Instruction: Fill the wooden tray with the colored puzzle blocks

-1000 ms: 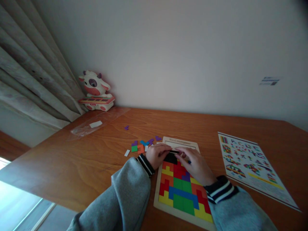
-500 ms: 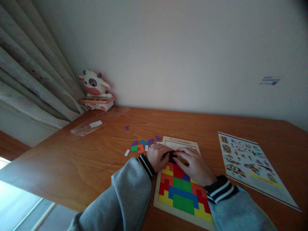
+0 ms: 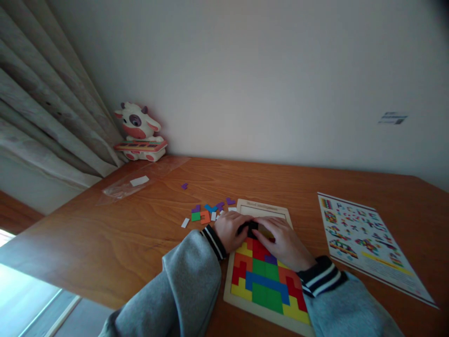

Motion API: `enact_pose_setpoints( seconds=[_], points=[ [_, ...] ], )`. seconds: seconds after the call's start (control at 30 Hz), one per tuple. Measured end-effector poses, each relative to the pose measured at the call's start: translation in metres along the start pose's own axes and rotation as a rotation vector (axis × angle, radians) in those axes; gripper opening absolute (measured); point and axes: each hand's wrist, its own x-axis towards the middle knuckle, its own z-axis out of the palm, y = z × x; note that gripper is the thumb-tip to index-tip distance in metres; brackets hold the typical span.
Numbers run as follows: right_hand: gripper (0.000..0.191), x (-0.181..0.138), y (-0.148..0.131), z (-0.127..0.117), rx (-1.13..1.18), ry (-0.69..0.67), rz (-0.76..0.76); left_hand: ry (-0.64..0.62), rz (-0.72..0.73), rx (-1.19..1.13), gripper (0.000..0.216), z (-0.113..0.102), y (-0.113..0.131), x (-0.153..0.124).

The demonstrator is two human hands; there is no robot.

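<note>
Both hands meet over the upper part of a wooden puzzle board (image 3: 229,290) filled largely with red, yellow, green, blue and orange block pieces. Between the fingertips is a black puzzle piece (image 3: 251,228), partly covered. My left hand (image 3: 230,229) is closed at the piece's left side, thumb and fingers bent around it. From the right, my right hand (image 3: 282,238) grips the same piece, thumb below and fingers above. Whether the piece lies fully flat in the board is hidden by the fingers.
Loose pieces lie left of the board, among them an orange piece (image 3: 205,217) and a green piece (image 3: 195,216). A printed pattern sheet (image 3: 368,243) is on the right. Farther back are a clear plastic bag (image 3: 121,189) and a cow toy with a keyboard (image 3: 140,133).
The fingers of my right hand have shifted slightly left and drawn closer to my left fingertips over the black piece. The board and loose pieces stay put.
</note>
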Motion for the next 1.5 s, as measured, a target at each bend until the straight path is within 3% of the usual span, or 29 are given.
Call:
enact_pose_setpoints(
  seconds=[0.27, 0.43, 0.63, 1.0, 1.5],
  points=[
    [0.028, 0.0, 0.002, 0.001, 0.014, 0.002, -0.009, 0.043, 0.002, 0.013, 0.027, -0.003, -0.003, 0.001],
    [0.029, 0.0, 0.001, 0.001, 0.028, 0.005, 0.007, 0.099, -0.122, 0.181, 0.029, -0.016, -0.03, 0.001],
    [0.037, 0.001, -0.002, -0.001, 0.023, 0.036, 0.023, 0.052, -0.192, 0.242, 0.038, -0.023, -0.057, -0.003],
    [0.035, 0.001, -0.003, -0.002, 0.021, 0.03, 0.045, 0.026, -0.176, 0.204, 0.019, -0.025, -0.062, -0.001],
    [0.033, 0.001, -0.004, -0.002, 0.028, 0.025, 0.046, 0.039, -0.161, 0.132, 0.014, -0.024, -0.056, 0.0]
  ],
)
